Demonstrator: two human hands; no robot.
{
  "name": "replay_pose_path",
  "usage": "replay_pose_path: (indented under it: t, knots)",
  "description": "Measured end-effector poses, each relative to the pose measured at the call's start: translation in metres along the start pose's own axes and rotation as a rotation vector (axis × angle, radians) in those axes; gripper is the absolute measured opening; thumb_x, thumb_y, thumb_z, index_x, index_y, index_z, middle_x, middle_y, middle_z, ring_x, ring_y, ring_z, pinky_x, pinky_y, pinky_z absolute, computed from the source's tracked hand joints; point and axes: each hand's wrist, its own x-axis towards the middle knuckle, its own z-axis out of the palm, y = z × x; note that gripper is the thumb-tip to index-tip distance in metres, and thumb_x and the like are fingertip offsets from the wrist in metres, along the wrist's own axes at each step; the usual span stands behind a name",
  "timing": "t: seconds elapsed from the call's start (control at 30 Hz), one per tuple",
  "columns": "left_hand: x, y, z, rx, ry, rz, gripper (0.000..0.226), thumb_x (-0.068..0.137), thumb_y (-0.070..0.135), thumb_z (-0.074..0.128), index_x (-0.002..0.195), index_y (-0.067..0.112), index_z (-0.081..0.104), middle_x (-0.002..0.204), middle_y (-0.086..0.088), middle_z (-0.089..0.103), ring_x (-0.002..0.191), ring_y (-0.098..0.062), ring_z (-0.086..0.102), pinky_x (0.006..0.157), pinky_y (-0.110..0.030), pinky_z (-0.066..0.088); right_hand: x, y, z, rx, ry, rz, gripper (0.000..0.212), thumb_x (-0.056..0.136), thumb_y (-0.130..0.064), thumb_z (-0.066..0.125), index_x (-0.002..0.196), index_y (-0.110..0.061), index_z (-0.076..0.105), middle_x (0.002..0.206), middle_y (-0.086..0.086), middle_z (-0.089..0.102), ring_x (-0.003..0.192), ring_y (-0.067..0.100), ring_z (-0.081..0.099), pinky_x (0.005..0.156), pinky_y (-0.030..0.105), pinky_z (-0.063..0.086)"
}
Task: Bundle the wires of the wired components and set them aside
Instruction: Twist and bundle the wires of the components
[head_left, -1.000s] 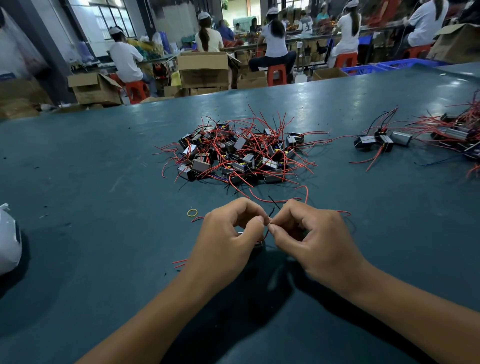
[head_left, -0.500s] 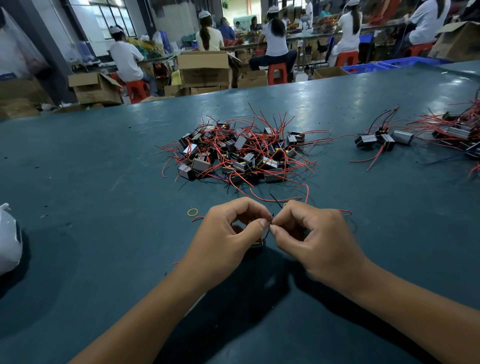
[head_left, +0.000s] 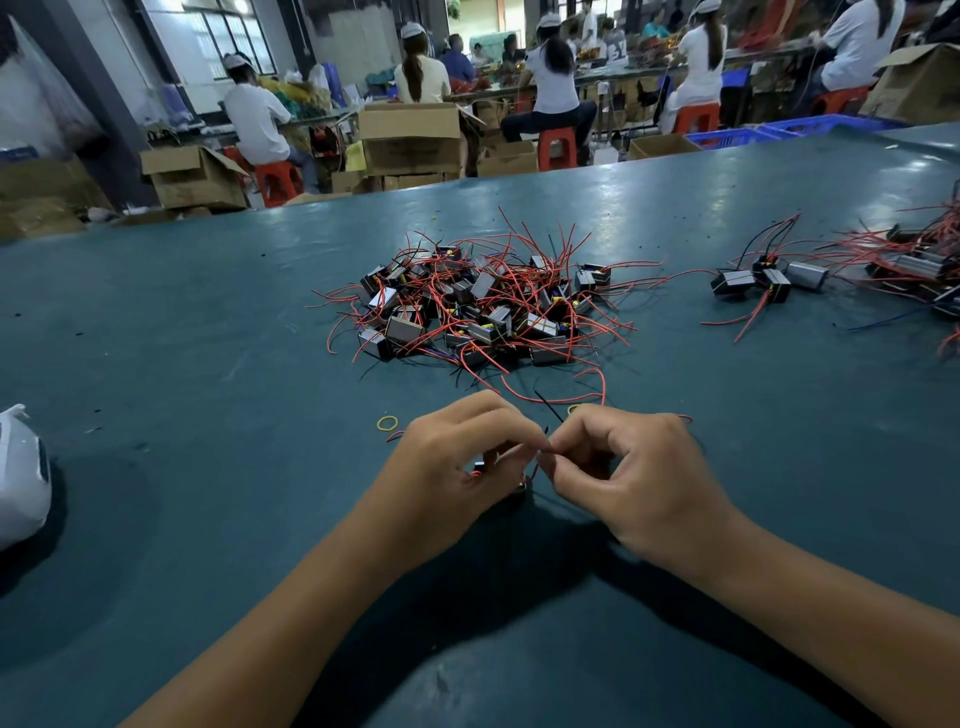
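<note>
Both forearms reach in from the near edge and meet over the table (head_left: 208, 364). The left hand (head_left: 452, 467) curls knuckles-up, thumb and forefinger pinching the wires (head_left: 543, 449) of a small component (head_left: 480, 467) tucked under its fingers. The right hand (head_left: 634, 478) mirrors it, fingers bent, pinching the same wires where the two sets of fingertips touch. A black wire end sticks up just past them. A rubber band (head_left: 387, 423) lies just left of the left hand. The pile (head_left: 478, 306) of loose components sits beyond the hands; a smaller group (head_left: 763, 283) lies far to the right.
</note>
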Motion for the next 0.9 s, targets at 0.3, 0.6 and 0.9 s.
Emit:
replay_pose_path:
  t: [0.3, 0.6, 0.9]
  knots:
    - [0.001, 0.006, -0.007, -0.358, -0.025, -0.304, 0.007, 0.092, 0.022, 0.064, 0.087, 0.017, 0.067, 0.077, 0.005, 0.063, 0.066, -0.012, 0.059, 0.056, -0.026, 0.048, -0.002, -0.003, -0.001, -0.173, 0.004, -0.154, 0.007, 0.08, -0.02, 0.068, 0.073, -0.021, 0.065, 0.062, -0.012, 0.06, 0.057, 0.007, 0.055, 0.057, 0.028, 0.046]
    - [0.0, 0.011, -0.011, -0.64, -0.263, -0.639, 0.016, 0.093, 0.02, 0.068, 0.08, 0.011, 0.065, 0.06, -0.006, 0.057, 0.049, -0.016, 0.041, 0.041, -0.02, 0.03, 0.0, 0.001, -0.003, -0.297, -0.04, -0.291, 0.009, 0.084, -0.02, 0.068, 0.076, -0.015, 0.067, 0.065, -0.006, 0.058, 0.059, 0.015, 0.053, 0.057, 0.037, 0.048]
    - [0.0, 0.011, -0.013, -0.6, -0.258, -0.611, 0.01, 0.091, 0.009, 0.069, 0.084, 0.01, 0.062, 0.068, -0.004, 0.061, 0.056, -0.013, 0.049, 0.04, -0.023, 0.039, 0.0, 0.001, -0.003, -0.277, -0.029, -0.275, 0.012, 0.083, -0.019, 0.07, 0.073, -0.013, 0.065, 0.065, -0.005, 0.059, 0.059, 0.015, 0.053, 0.057, 0.038, 0.047]
